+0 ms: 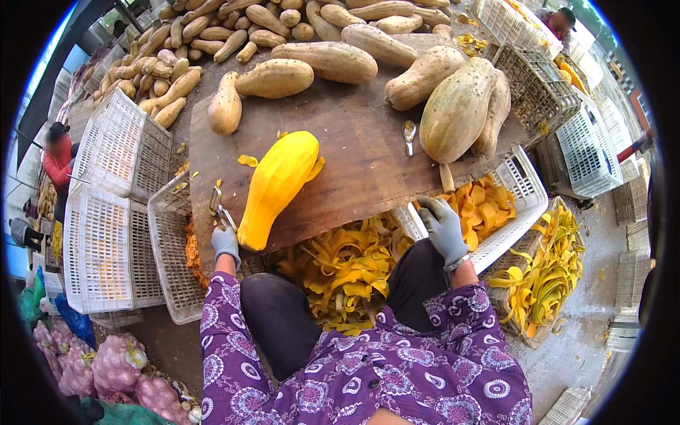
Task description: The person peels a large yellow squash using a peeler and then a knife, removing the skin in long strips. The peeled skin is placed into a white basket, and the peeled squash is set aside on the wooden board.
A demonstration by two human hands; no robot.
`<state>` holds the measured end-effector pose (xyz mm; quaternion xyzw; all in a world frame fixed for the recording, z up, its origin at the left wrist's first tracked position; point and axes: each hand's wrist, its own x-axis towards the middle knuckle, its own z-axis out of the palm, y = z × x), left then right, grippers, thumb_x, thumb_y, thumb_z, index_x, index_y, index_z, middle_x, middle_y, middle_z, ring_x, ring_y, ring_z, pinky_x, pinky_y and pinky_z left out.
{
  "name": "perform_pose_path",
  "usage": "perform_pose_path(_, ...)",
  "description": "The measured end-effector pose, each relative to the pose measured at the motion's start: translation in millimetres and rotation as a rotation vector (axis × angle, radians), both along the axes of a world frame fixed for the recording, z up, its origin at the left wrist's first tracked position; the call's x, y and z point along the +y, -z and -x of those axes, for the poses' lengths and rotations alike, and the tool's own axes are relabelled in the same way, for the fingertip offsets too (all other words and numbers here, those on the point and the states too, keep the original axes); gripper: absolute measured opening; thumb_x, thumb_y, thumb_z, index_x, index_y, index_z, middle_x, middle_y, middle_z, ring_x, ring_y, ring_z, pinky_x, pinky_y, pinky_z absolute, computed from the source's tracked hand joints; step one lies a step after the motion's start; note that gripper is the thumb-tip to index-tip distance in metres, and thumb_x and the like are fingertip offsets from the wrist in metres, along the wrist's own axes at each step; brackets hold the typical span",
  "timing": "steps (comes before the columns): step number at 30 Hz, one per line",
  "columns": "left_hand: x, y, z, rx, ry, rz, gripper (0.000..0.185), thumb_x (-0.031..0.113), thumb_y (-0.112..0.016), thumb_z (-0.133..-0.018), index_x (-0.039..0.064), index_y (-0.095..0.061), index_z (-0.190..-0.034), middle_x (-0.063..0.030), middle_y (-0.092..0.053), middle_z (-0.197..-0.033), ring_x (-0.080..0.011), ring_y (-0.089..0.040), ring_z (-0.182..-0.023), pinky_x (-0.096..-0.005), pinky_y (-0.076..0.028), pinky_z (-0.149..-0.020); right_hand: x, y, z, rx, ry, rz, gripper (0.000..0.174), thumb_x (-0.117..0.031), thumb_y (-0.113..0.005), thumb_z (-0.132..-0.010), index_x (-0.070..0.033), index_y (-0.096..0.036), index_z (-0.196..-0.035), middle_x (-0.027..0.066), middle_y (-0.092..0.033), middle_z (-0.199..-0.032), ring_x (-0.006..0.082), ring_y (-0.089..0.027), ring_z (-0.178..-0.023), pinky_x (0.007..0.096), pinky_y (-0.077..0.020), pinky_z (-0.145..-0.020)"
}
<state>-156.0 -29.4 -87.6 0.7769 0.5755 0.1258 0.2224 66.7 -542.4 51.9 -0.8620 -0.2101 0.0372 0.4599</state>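
A peeled yellow squash (279,186) lies on the brown wooden board (350,143). My left hand (226,244), in a grey glove, is at the board's near left edge, by the handle of a metal peeler (220,207); whether its fingers grip the handle cannot be told. My right hand (442,226), also gloved, rests at the board's near right edge, above the rim of a white crate of orange pieces (483,207); its fingers are partly bent and no tool shows in it. A metal spoon (409,137) lies near the large unpeeled squash (457,111) on the right.
Unpeeled squashes (324,61) line the board's far side, with a large pile (212,32) beyond. Yellow peelings (345,265) fill the space between my knees and a crate (547,271) at right. White crates (101,244) stand at left, near a person in red (57,164).
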Motion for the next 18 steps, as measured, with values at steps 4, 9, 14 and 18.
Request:
perform_pose_path(4, -1, -7, -2, 0.0, -0.039, 0.019, 0.027, 0.023, -0.063, -0.091, -0.003, -0.07, -0.096, -0.018, -0.072, -0.083, -0.0327, -0.07, -0.08, -0.0418, -0.053, -0.072, -14, 1, 1, 0.005, 0.061, -0.045, 0.023, -0.012, -0.064, -0.092, -0.001, -0.069, -0.112, 0.0183, -0.068, -0.103, 0.0317, -0.067, -0.096, 0.0358, -0.0522, -0.085)
perform_pose_path(9, -24, -48, 10, -0.297, 0.02, 0.061, 0.022, 0.015, -0.059, -0.094, -0.003, -0.066, -0.105, -0.0143, -0.069, -0.086, -0.0241, -0.066, -0.068, -0.0386, -0.05, -0.06, -33, 13, -2, 0.049, 0.096, -0.106, 0.024, -0.012, -0.063, -0.093, 0.0, -0.069, -0.113, 0.0172, -0.068, -0.102, 0.0298, -0.067, -0.095, 0.0347, -0.0518, -0.086)
perform_pose_path(14, -93, -124, 1, -0.445, 0.296, 0.157, 0.014, 0.008, -0.049, -0.102, -0.002, -0.057, -0.109, -0.0116, -0.07, -0.097, -0.0168, -0.066, -0.071, -0.029, -0.05, -0.057, -43, 27, -6, 0.116, 0.152, -0.157, 0.023, -0.012, -0.063, -0.094, 0.0, -0.069, -0.113, 0.0155, -0.069, -0.102, 0.0266, -0.067, -0.095, 0.0329, -0.0517, -0.085)
perform_pose_path(18, -138, -154, -37, -0.532, 0.396, 0.542, 0.016, 0.016, -0.045, -0.107, 0.001, -0.05, -0.111, -0.0128, -0.071, -0.1, -0.0161, -0.073, -0.085, -0.022, -0.05, -0.046, -45, 33, -9, 0.129, 0.168, -0.192, 0.023, -0.013, -0.063, -0.094, 0.0, -0.069, -0.112, 0.0151, -0.069, -0.102, 0.0257, -0.067, -0.094, 0.0321, -0.0518, -0.084)
